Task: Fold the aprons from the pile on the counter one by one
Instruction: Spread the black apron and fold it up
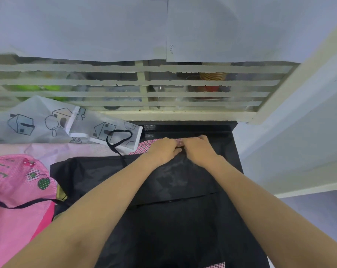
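Observation:
A black apron with a pink checked trim lies spread over the dark counter in front of me. My left hand and my right hand meet at its far edge, and both pinch the pink checked band there, fingers curled over it. To the left lie a pink apron with strawberry patches and a white apron printed with houses. A black strap loops over the white one.
A pale pink cloth covers the counter under the pile at the left. Behind the counter runs a taped window frame with jars dimly behind it. A white wall stands close at the right.

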The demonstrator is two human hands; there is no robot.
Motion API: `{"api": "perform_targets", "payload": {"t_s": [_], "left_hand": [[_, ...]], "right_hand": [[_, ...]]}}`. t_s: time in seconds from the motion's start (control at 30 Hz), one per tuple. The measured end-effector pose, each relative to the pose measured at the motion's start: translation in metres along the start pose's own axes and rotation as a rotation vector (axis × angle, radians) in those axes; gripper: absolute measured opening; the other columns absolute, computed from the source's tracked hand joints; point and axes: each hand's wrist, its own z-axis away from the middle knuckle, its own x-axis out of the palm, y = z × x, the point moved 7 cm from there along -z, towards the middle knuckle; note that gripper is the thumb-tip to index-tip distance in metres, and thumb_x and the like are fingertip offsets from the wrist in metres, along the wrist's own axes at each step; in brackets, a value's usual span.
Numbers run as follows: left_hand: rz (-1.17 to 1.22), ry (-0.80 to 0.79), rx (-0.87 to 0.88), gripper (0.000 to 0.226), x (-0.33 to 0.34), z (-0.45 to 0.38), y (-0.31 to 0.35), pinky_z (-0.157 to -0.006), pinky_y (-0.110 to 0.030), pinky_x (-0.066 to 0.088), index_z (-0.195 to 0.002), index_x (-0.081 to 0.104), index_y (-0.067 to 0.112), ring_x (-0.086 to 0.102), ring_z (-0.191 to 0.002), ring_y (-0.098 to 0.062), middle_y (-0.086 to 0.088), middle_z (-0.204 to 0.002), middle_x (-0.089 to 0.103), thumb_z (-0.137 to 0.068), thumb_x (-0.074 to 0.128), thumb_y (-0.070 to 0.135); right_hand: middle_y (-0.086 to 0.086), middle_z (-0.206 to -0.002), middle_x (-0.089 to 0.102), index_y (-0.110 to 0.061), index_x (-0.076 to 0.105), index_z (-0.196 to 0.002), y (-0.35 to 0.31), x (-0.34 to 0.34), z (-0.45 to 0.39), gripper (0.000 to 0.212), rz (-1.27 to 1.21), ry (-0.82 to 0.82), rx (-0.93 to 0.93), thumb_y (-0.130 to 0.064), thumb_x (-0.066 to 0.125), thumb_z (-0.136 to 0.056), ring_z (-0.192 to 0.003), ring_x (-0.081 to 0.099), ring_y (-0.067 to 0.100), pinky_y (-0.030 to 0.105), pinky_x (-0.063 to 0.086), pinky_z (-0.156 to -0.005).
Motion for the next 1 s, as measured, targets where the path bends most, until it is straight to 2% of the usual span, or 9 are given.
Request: {"api": "perform_targets", "payload": {"t_s": [0.1, 0.23, 0.4, 0.47, 0.67, 0.73, 0.8, 0.9, 1.0], "left_hand": [[-0.101, -0.012, 0.003, 0.033, -0.009, 0.011, -0.019, -0.083, -0.038, 0.048, -0.115, 0.061, 0.015, 0.060, -0.099, -0.030, -0.010, -0.110, 0.064, -0.100, 0.039, 0.035], [-0.169, -0.063, -0.008, 0.035, -0.021, 0.023, -0.036, -0.078, -0.034, 0.044, -0.112, 0.062, 0.013, 0.059, -0.098, -0.026, -0.008, -0.108, 0.064, -0.101, 0.036, 0.033], [-0.190, -0.052, -0.008, 0.031, -0.034, 0.033, -0.040, -0.070, -0.029, 0.038, -0.110, 0.062, 0.010, 0.059, -0.097, -0.027, -0.011, -0.105, 0.065, -0.101, 0.039, 0.029], [-0.212, -0.064, 0.000, 0.031, -0.033, 0.038, -0.040, -0.069, -0.028, 0.036, -0.112, 0.061, 0.010, 0.059, -0.097, -0.027, -0.012, -0.106, 0.064, -0.100, 0.039, 0.029], [-0.392, -0.059, 0.013, 0.032, -0.039, 0.065, -0.067, -0.076, -0.030, 0.039, -0.112, 0.057, 0.011, 0.059, -0.098, -0.026, -0.009, -0.110, 0.063, -0.102, 0.032, 0.029], [-0.504, -0.066, 0.015, 0.033, -0.042, 0.075, -0.080, -0.086, -0.033, 0.038, -0.109, 0.057, 0.011, 0.059, -0.100, -0.025, -0.008, -0.110, 0.064, -0.102, 0.030, 0.030], [-0.580, -0.064, -0.006, 0.035, -0.050, 0.085, -0.095, -0.095, -0.035, 0.036, -0.110, 0.057, 0.011, 0.059, -0.102, -0.026, -0.008, -0.112, 0.064, -0.103, 0.029, 0.032], [-0.670, -0.022, -0.132, 0.028, -0.070, 0.106, -0.126, -0.094, -0.034, 0.039, -0.113, 0.054, 0.011, 0.059, -0.103, -0.026, -0.008, -0.113, 0.063, -0.103, 0.033, 0.026], [-0.720, 0.057, -0.306, 0.021, -0.091, 0.131, -0.158, -0.083, -0.034, 0.046, -0.117, 0.050, 0.013, 0.062, -0.100, -0.027, -0.006, -0.111, 0.064, -0.102, 0.036, 0.017]], "right_hand": [[0.010, -0.114, 0.061, -0.010, 0.054, -0.115, 0.026, -0.001, 0.010, 0.026, 0.024, -0.064, 0.074, -0.004, 0.041, -0.093, -0.106, 0.056, 0.028, 0.036, 0.037, -0.091], [0.011, -0.118, 0.056, -0.008, 0.057, -0.115, 0.033, -0.011, 0.014, 0.027, 0.074, -0.073, 0.100, -0.005, 0.044, -0.091, -0.111, 0.051, 0.028, 0.038, 0.038, -0.096], [0.009, -0.126, 0.053, -0.012, 0.048, -0.130, -0.041, -0.011, -0.005, 0.042, -0.153, -0.195, -0.084, -0.021, 0.051, -0.089, -0.120, 0.046, 0.028, 0.042, 0.029, -0.105], [0.011, -0.126, 0.055, -0.011, 0.049, -0.131, -0.064, -0.004, -0.012, 0.041, -0.265, -0.225, -0.108, -0.020, 0.052, -0.091, -0.119, 0.049, 0.029, 0.041, 0.036, -0.103], [0.015, -0.121, 0.057, 0.001, 0.055, -0.119, -0.042, -0.001, -0.016, 0.035, -0.335, -0.332, 0.085, -0.014, 0.062, -0.089, -0.110, 0.056, 0.030, 0.032, 0.046, -0.087], [0.015, -0.114, 0.058, 0.000, 0.054, -0.110, -0.033, 0.001, -0.014, 0.025, -0.275, -0.368, 0.126, -0.011, 0.061, -0.088, -0.105, 0.058, 0.031, 0.030, 0.045, -0.078], [0.015, -0.116, 0.058, -0.002, 0.052, -0.114, -0.030, -0.001, -0.010, 0.026, -0.168, -0.390, 0.148, -0.008, 0.057, -0.089, -0.106, 0.058, 0.030, 0.031, 0.045, -0.078], [0.012, -0.124, 0.056, -0.005, 0.046, -0.130, -0.033, -0.005, -0.002, 0.038, 0.083, -0.388, 0.153, -0.004, 0.046, -0.091, -0.111, 0.056, 0.028, 0.034, 0.044, -0.090], [0.011, -0.128, 0.052, -0.007, 0.048, -0.129, -0.059, -0.013, -0.003, 0.037, 0.219, -0.260, 0.049, -0.007, 0.048, -0.092, -0.121, 0.046, 0.030, 0.041, 0.033, -0.103]]}}
